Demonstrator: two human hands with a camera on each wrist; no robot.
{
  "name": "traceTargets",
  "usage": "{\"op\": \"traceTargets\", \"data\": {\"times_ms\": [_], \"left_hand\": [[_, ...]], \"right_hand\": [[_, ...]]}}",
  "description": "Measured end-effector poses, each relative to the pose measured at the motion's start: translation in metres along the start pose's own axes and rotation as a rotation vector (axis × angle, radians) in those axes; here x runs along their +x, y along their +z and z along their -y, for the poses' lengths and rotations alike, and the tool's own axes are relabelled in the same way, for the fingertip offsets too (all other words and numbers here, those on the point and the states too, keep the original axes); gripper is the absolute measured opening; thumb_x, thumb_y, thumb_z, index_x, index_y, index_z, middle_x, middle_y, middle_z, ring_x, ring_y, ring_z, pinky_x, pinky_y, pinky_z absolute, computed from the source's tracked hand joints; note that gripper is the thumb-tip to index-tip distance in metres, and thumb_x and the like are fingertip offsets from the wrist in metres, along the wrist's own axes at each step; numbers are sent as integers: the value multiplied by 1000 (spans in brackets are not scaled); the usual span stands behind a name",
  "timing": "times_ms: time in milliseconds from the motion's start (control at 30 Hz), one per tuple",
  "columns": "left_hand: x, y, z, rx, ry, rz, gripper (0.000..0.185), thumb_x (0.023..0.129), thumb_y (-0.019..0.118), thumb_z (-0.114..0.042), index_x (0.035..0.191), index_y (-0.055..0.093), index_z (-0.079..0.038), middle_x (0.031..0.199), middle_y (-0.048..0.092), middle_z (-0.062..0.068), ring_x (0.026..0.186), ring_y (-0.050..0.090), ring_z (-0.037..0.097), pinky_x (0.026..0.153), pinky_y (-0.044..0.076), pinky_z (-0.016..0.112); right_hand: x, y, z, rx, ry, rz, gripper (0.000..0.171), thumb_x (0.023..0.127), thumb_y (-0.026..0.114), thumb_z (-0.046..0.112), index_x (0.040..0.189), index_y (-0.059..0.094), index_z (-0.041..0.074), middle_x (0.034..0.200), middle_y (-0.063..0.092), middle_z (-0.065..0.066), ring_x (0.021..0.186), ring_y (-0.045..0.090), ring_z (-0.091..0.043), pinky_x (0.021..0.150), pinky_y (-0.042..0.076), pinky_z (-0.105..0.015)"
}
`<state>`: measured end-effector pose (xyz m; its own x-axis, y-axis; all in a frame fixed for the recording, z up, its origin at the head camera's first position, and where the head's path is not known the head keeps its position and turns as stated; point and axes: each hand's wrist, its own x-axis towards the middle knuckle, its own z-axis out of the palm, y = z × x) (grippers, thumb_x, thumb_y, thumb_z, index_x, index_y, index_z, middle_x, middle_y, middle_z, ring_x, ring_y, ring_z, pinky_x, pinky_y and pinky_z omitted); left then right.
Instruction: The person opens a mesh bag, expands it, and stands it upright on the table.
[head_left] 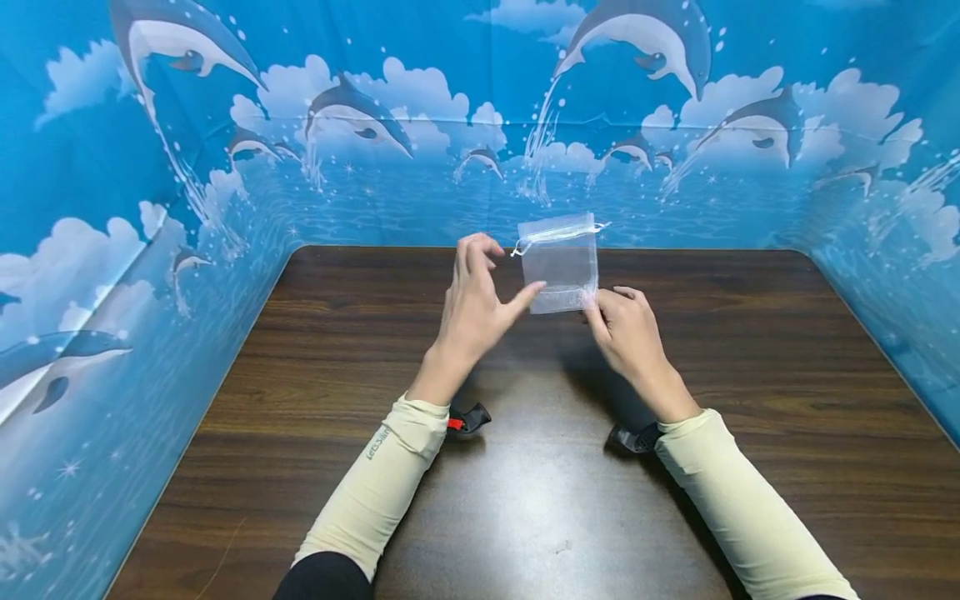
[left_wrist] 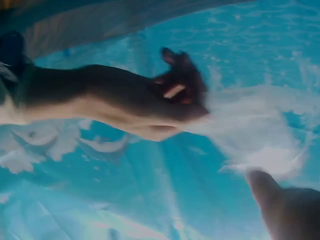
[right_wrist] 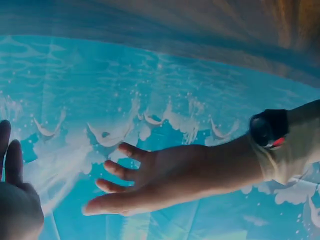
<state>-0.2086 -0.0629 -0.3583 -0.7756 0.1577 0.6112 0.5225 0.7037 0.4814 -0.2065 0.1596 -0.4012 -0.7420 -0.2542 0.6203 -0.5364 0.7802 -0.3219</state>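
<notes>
Right hand [head_left: 626, 325] pinches sheer, square mesh pouch [head_left: 561, 265].

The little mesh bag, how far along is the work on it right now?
Done: the mesh bag is lifted off the table. In hand: the right hand pinches its lower corner, while the left hand, fingers spread, touches its lower edge with the thumb. Left: its drawstring top looks gathered, and nothing shows inside, so opening or filling remains.

Surface [head_left: 540, 500]: dark brown wood grain, glossy, with a faint pale smudge near the front edge.
Backdrop [head_left: 112, 250]: blue ocean print with leaping dolphins, clouds and splashes, enclosing three sides.
</notes>
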Motion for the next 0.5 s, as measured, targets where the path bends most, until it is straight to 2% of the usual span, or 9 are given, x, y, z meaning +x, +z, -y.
{"op": "traceTargets", "data": {"times_ms": [67, 133, 233, 367, 500], "left_hand": [[-4, 6, -5, 99, 33, 31, 65, 78, 70, -58, 113, 43, -11, 115, 46, 6, 93, 49, 18, 61, 49, 30], [-8, 11, -9, 177, 45, 90, 59, 76, 70, -61, 106, 48, -14, 104, 50, 2, 83, 50, 15, 53, 46, 29], [-12, 16, -9, 260, 37, 128, 46, 81, 67, -59, 97, 54, -18, 87, 54, -4, 63, 48, 12, 44, 37, 26], [-13, 17, -8, 308, 53, 87, 30, 92, 58, -49, 89, 57, -19, 75, 54, -6, 51, 44, 10, 40, 30, 26], [-12, 17, -10, 295, 94, 47, 27, 97, 53, -42, 86, 57, -18, 71, 52, -7, 46, 42, 10, 39, 27, 26]], "right_hand": [[-1, -2, -1, 50, 34, -30, 37, 101, 46, 27, 68, 55, 14, 60, 59, -3, 69, 62, -25, 91, 43, -47], [-2, -3, -1, 96, 54, -30, 37, 102, 45, 28, 69, 56, 14, 63, 60, -3, 75, 62, -28, 87, 44, -47], [-2, -3, 0, 146, 68, -6, 37, 102, 43, 30, 72, 59, 16, 66, 62, -3, 81, 61, -28, 83, 44, -46], [-1, -2, 1, 163, 46, 8, 38, 103, 41, 29, 76, 64, 15, 68, 65, -1, 73, 60, -23, 84, 44, -43], [0, -2, 0, 141, 21, 1, 36, 103, 42, 25, 78, 65, 13, 69, 67, -3, 67, 60, -19, 87, 44, -41]]}}
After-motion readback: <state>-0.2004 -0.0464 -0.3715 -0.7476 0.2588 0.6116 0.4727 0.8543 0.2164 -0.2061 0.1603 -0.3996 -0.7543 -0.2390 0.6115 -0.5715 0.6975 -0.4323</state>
